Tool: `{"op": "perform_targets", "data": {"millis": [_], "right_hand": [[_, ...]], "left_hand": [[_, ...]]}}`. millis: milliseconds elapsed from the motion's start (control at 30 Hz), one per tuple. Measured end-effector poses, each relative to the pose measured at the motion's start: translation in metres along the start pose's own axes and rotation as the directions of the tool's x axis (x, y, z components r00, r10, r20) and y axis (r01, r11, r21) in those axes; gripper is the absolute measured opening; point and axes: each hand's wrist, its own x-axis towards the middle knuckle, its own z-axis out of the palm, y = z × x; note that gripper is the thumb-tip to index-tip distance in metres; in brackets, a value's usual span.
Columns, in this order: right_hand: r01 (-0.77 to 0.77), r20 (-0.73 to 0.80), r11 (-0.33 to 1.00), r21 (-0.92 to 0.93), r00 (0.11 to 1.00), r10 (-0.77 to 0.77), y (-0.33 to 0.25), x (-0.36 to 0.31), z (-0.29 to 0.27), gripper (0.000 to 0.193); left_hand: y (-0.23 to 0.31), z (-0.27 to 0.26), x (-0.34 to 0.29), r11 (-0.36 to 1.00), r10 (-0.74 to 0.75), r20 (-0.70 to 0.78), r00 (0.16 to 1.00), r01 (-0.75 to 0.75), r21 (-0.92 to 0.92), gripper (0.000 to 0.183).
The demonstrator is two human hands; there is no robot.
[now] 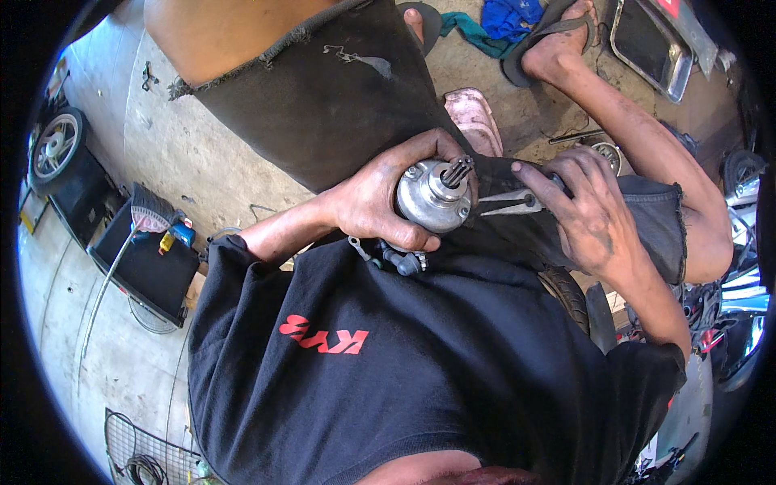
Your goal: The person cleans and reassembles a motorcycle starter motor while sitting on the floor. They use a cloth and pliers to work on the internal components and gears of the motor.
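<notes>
A silver starter motor (428,208) with a splined shaft is gripped in my left hand (372,190) above my lap. The fingers and thumb wrap round its metal body, with the shaft pointing up and away from me. Below the thumb hang a short cable with a ring terminal and a black rubber boot (404,262). To the right, my right hand (596,212) is closed on grey metal pliers (509,204). Their narrow jaws point left toward the motor. The handles are mostly hidden by my palm, and I cannot tell whether the tips touch the motor.
Far left stands a spoked wheel (58,147) beside black panels (149,263) holding a brush (151,215). A pinkish dish (473,120) lies on the floor beyond my hands. A metal-rimmed tray (647,52) sits at the far right, and a tyre (568,297) is beside my right thigh.
</notes>
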Motion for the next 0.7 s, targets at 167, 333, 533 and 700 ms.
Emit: {"op": "perform_targets", "data": {"millis": [167, 333, 533, 700], "right_hand": [[0.138, 0.029, 0.982, -0.131, 0.99, -0.136, 0.007, 0.01, 0.004, 0.056], [0.248, 0.058, 0.953, -0.171, 0.969, -0.242, 0.011, 0.022, -0.002, 0.054], [0.351, 0.095, 0.911, -0.217, 0.936, -0.338, 0.017, 0.035, -0.007, 0.052], [0.437, 0.044, 0.853, -0.286, 0.895, -0.444, 0.018, 0.046, -0.008, 0.048]], "left_hand": [[0.0, -0.001, -0.002, 0.999, -0.038, 0.034, 0.999, 0.039, -0.014, 0.067], [-0.002, -0.003, -0.002, 0.999, -0.051, 0.069, 0.996, 0.05, 0.016, 0.069], [0.002, -0.006, -0.002, 0.992, -0.118, 0.109, 0.987, 0.114, 0.046, 0.073], [0.008, -0.004, -0.003, 0.973, -0.205, 0.148, 0.967, 0.218, -0.08, 0.073]]}}
